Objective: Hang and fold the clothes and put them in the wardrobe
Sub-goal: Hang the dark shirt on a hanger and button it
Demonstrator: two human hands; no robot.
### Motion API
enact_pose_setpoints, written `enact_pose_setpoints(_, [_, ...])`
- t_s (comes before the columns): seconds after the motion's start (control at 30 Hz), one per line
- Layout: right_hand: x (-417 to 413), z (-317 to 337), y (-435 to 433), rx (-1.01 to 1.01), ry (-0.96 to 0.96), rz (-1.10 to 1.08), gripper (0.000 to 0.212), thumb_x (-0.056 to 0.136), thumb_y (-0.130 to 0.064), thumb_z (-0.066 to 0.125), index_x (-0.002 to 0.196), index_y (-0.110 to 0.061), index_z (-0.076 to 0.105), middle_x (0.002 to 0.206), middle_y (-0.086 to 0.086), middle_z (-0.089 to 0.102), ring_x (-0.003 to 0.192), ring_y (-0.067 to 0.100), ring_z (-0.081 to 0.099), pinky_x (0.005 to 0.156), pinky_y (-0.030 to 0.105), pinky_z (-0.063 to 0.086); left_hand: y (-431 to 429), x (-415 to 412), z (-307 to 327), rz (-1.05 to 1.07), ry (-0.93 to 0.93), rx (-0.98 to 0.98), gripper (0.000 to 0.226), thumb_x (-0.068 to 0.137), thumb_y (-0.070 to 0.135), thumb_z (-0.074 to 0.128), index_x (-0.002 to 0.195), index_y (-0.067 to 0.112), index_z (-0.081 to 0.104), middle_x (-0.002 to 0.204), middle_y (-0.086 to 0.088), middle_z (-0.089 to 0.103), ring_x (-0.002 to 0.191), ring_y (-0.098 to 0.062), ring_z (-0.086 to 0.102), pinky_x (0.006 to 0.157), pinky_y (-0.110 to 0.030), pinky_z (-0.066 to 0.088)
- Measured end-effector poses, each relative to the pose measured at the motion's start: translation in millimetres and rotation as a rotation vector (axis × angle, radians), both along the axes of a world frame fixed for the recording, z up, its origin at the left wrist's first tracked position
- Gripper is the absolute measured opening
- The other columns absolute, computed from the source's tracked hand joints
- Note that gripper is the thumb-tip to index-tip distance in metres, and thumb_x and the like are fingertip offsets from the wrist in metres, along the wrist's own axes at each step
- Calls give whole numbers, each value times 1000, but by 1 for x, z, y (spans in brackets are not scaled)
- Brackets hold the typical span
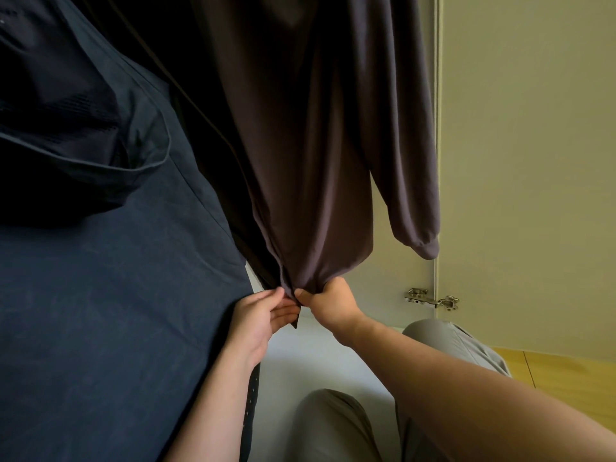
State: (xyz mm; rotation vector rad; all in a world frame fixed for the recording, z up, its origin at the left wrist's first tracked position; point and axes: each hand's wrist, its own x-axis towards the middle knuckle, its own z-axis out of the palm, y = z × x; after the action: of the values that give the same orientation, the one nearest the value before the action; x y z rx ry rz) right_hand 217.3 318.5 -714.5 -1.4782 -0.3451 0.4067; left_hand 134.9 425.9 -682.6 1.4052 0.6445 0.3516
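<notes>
A dark brown long-sleeved top (310, 155) hangs inside the wardrobe, its sleeve (413, 195) dangling at the right. My right hand (330, 301) grips the bunched bottom hem of this top. My left hand (263, 315) pinches the same hem from the left, fingers touching the cloth right beside the right hand. A navy garment (110, 295) hangs close at the left and fills that side of the view. What the top hangs from is out of view.
The pale wardrobe door (520, 161) stands open at the right, with a metal hinge (431, 300) low on its edge. The white wardrobe floor (320, 358) lies below the hands. My knees in grey trousers (336, 428) are at the bottom, wooden floor (566, 378) at the right.
</notes>
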Motion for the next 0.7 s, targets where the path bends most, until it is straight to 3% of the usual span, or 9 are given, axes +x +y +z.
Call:
enact_pose_setpoints(0.17, [0, 4, -2, 17, 50, 36, 12, 86, -11, 75, 96, -14, 68, 94, -1, 73, 79, 10, 67, 63, 13, 51, -1, -1, 0, 1, 16, -29, 14, 98, 1, 55, 101, -3, 69, 74, -11, 74, 65, -15, 71, 61, -22, 58])
enact_pose_setpoints(0.27, [-1, 7, -4, 50, 98, 76, 12, 86, -8, 74, 94, -14, 68, 85, -4, 72, 64, -3, 67, 55, 9, 48, 0, -2, 0, -3, 38, 3, 10, 93, 0, 64, 99, 2, 71, 75, -6, 73, 64, -11, 67, 61, -19, 56])
enact_pose_setpoints(0.37, [0, 9, -8, 68, 139, 121, 14, 86, -5, 75, 90, -16, 67, 79, -7, 71, 57, -5, 66, 49, 7, 44, 3, -3, 0, -15, 52, 21, 9, 89, 2, 68, 92, 7, 75, 75, -3, 73, 63, -9, 65, 64, -20, 53])
enact_pose_setpoints(0.43, [2, 10, -11, 87, 165, 151, 16, 84, -5, 77, 90, -18, 69, 79, -9, 73, 60, -3, 68, 50, 10, 45, 4, -4, 0, -32, 51, 19, 11, 89, 2, 68, 88, 8, 77, 76, -3, 74, 64, -8, 66, 67, -21, 53])
enact_pose_setpoints(0.53, [2, 10, -14, 95, 185, 175, 18, 81, -10, 81, 89, -21, 69, 75, -14, 75, 66, -1, 70, 58, 19, 48, 4, -1, -1, -20, 47, 7, 11, 90, -1, 66, 96, 2, 74, 75, -3, 73, 63, -8, 65, 70, -21, 54])
enact_pose_setpoints(0.63, [0, 11, -14, 171, 212, 153, 19, 80, -9, 82, 94, -16, 69, 76, -13, 75, 67, 2, 71, 52, 11, 48, 1, 3, -1, 33, 11, -31, 12, 90, -2, 65, 99, 1, 73, 79, -5, 71, 67, -12, 60, 75, -23, 52])
enact_pose_setpoints(0.7, [-2, 12, -12, 162, 196, 33, 37, 78, -20, 85, 107, -14, 62, 92, -9, 74, 83, 9, 71, 59, 9, 50, 0, 5, 0, 97, -12, -53, 11, 91, -2, 65, 96, 4, 73, 80, -7, 69, 68, -13, 57, 73, -22, 51])
